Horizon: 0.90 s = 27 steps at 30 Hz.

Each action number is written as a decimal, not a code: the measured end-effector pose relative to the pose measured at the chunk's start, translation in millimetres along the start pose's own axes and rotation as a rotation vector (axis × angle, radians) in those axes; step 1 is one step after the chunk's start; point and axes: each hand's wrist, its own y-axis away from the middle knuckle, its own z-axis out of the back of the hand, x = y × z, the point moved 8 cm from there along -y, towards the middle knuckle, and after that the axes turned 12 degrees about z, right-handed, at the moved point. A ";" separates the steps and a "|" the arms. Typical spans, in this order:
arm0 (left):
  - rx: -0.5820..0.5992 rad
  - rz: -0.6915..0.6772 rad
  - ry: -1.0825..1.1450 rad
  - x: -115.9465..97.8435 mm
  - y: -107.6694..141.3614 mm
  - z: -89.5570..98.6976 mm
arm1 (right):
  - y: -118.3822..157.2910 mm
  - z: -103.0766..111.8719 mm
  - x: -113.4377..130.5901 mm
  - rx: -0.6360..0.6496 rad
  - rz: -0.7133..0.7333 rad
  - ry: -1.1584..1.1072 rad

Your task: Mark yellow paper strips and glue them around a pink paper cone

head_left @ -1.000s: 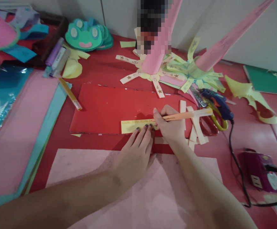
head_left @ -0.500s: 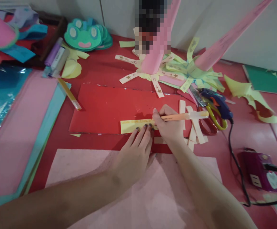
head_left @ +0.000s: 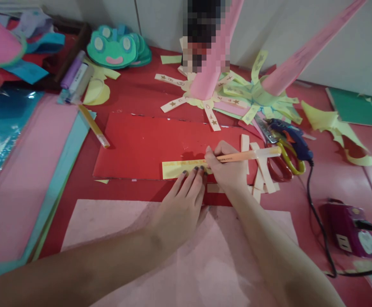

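Note:
My right hand (head_left: 229, 170) is closed around an orange marker (head_left: 248, 155), its tip end at the upper edge of a pale yellow paper strip (head_left: 173, 170). The strip lies on a red board (head_left: 141, 145) and has darker yellow marks along its top edge. My left hand (head_left: 184, 200) lies flat with its fingertips on the lower edge of the strip, holding nothing. Just right of my right hand, several cream paper strips (head_left: 263, 170) lie crossed over each other. A pink sheet (head_left: 109, 217) is under my forearms.
Behind the board stand pink paper cones (head_left: 205, 81) with lettered strips at their bases. Scissors (head_left: 290, 157), a blue glue gun (head_left: 296, 138) and a purple power socket box (head_left: 349, 228) are at the right. A yellow marker (head_left: 93, 125), coloured sheets (head_left: 22, 170) and green frog cutouts (head_left: 115, 49) are at the left.
The marks along the strip's top edge look slightly more distinct. Both hands and the orange marker are almost where they were.

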 end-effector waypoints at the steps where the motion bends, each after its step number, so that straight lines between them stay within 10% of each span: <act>1: 0.002 0.003 -0.001 0.3 -0.2 -0.1 | -0.1 0.4 0.4 -0.001 0.002 -0.003; 27: 0.026 0.015 0.012 -0.5 -5.3 0.7 | -0.6 10.2 -6.8 -0.071 -0.091 -0.029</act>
